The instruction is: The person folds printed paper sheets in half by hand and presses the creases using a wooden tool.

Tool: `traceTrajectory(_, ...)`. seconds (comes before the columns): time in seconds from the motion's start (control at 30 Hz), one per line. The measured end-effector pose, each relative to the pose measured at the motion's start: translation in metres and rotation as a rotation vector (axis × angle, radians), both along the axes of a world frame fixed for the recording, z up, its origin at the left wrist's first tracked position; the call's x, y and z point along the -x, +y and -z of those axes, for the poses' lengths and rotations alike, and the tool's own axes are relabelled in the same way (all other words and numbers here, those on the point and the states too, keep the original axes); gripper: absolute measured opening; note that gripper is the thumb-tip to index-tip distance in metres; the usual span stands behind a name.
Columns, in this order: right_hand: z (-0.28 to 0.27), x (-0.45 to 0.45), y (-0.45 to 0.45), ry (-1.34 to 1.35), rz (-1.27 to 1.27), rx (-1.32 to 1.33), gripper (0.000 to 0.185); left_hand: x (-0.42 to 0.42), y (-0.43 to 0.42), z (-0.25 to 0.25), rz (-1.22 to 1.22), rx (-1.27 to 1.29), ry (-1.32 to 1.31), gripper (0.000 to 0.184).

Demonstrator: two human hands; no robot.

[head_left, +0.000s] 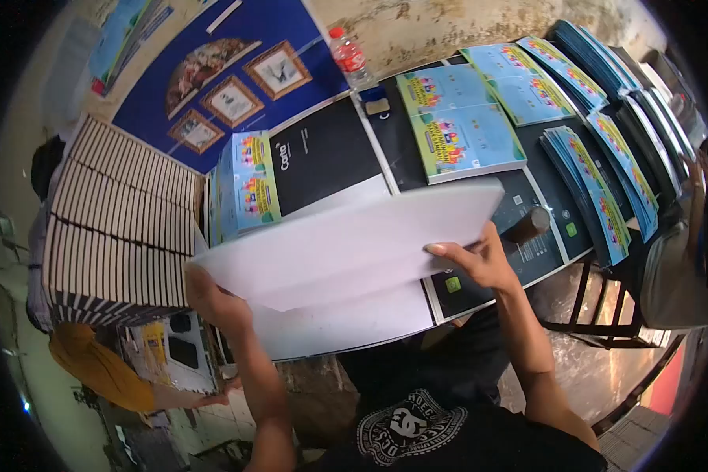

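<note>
A wide stack of white paper sheets [346, 244] is raised in front of me, tilted above the table. My left hand [216, 303] grips its left end, fingers partly hidden behind the paper. At the right end my right hand [480, 259] is closed on the sheets, thumb on the near face. Below them a white sheet [354, 318] lies flat on the tabletop. Just beyond the raised paper sits a pile of blue and yellow printed covers [248, 185], partly hidden by it.
Tall stacks of bound books [126, 220] stand at left. Printed covers [468, 138] and fanned cover piles [594, 189] lie at right. A dark cylinder [529, 226] is near my right hand. A red-capped bottle [348, 57] stands against the wall beside a blue picture board [236, 71].
</note>
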State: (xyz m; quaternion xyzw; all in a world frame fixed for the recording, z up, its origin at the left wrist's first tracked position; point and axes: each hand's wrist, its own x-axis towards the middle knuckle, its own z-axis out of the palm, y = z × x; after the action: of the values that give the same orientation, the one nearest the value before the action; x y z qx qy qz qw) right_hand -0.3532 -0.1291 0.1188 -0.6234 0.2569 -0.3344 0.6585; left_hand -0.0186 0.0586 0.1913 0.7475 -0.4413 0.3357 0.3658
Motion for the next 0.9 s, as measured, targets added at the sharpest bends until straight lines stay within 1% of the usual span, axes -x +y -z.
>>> traceTrajectory(0.03,0.006,-0.003,0.006,-0.035,0.044,0.015,0.013,-0.007,0.009,0.024,-0.118,-0.093,-0.238,0.045)
traceTrajectory(0.07,0.013,-0.005,0.012,-0.069,0.088,0.029,0.013,-0.034,0.035,0.091,-0.195,-0.135,-0.157,0.039)
traceTrajectory(0.1,0.023,-0.005,0.014,-0.033,0.07,0.041,0.013,-0.035,0.044,0.119,-0.065,-0.055,0.165,0.034)
traceTrajectory(0.13,0.036,-0.004,0.013,0.001,0.056,0.057,0.012,-0.028,0.045,0.133,0.028,0.075,0.471,0.031)
traceTrajectory(0.17,0.044,-0.003,0.011,0.032,0.042,0.08,0.012,-0.016,0.045,0.147,0.246,0.183,0.747,0.029)
traceTrajectory(0.2,0.048,-0.002,0.014,0.044,0.014,0.034,0.01,0.005,0.037,0.145,0.42,0.322,1.026,0.027)
traceTrajectory(0.27,0.038,-0.01,0.021,0.111,0.041,-0.037,0.01,0.029,0.042,0.144,0.575,0.241,1.089,0.023)
traceTrajectory(0.3,0.035,-0.01,0.028,0.155,0.05,-0.084,0.01,0.034,0.047,0.138,0.543,0.22,1.071,0.02)
traceTrajectory(0.33,0.042,-0.009,0.028,0.157,0.056,-0.053,0.01,0.037,0.043,0.131,0.514,0.21,1.048,0.017)
traceTrajectory(0.37,0.044,-0.008,0.034,0.093,0.128,-0.023,0.012,0.04,0.039,0.125,0.491,0.209,1.017,0.015)
traceTrajectory(0.4,0.038,-0.015,0.042,0.02,0.198,0.018,0.013,0.038,0.043,0.12,0.515,0.193,0.905,0.019)
traceTrajectory(0.43,0.035,-0.02,0.047,-0.055,0.268,0.05,0.015,0.039,0.041,0.115,0.57,0.225,0.882,0.02)
traceTrajectory(0.47,0.039,-0.015,0.051,-0.056,0.287,0.053,0.018,0.04,0.044,0.11,0.619,0.239,0.869,0.02)
traceTrajectory(0.5,0.042,-0.015,0.057,-0.031,0.312,0.048,0.016,0.043,0.049,0.109,0.671,0.249,0.856,0.02)
traceTrajectory(0.53,0.045,-0.018,0.055,-0.016,0.338,0.058,0.015,0.047,0.05,0.117,0.568,0.249,0.894,0.021)
traceTrajectory(0.6,0.055,-0.027,0.051,0.039,0.403,0.07,0.012,0.06,0.039,0.135,0.483,0.293,1.027,0.021)
traceTrajectory(0.63,0.055,-0.027,0.054,0.012,0.431,0.085,0.012,0.062,0.035,0.142,0.439,0.314,1.09,0.021)
traceTrajectory(0.67,0.053,-0.027,0.058,-0.018,0.457,0.103,0.011,0.055,0.035,0.147,0.492,0.289,0.916,0.023)
traceTrajectory(0.7,0.048,-0.03,0.061,-0.042,0.481,0.112,0.011,0.052,0.034,0.144,0.494,0.264,0.898,0.023)
traceTrajectory(0.73,0.051,-0.028,0.068,-0.146,0.504,0.019,0.011,0.054,0.041,0.133,0.484,0.217,0.9,0.024)
traceTrajectory(0.77,0.053,-0.016,0.065,0.028,0.431,0.131,0.009,0.058,0.048,0.124,0.473,0.171,0.903,0.024)
traceTrajectory(0.8,0.051,-0.015,0.062,0.032,0.391,0.082,0.009,0.057,0.042,0.119,0.605,0.272,0.951,0.022)
traceTrajectory(0.83,0.048,-0.015,0.059,0.033,0.356,0.035,0.009,0.059,0.037,0.122,0.651,0.364,1.038,0.021)
traceTrajectory(0.9,0.066,-0.025,0.053,0.026,0.463,0.071,0.008,0.054,0.037,0.15,0.497,0.177,0.977,0.021)
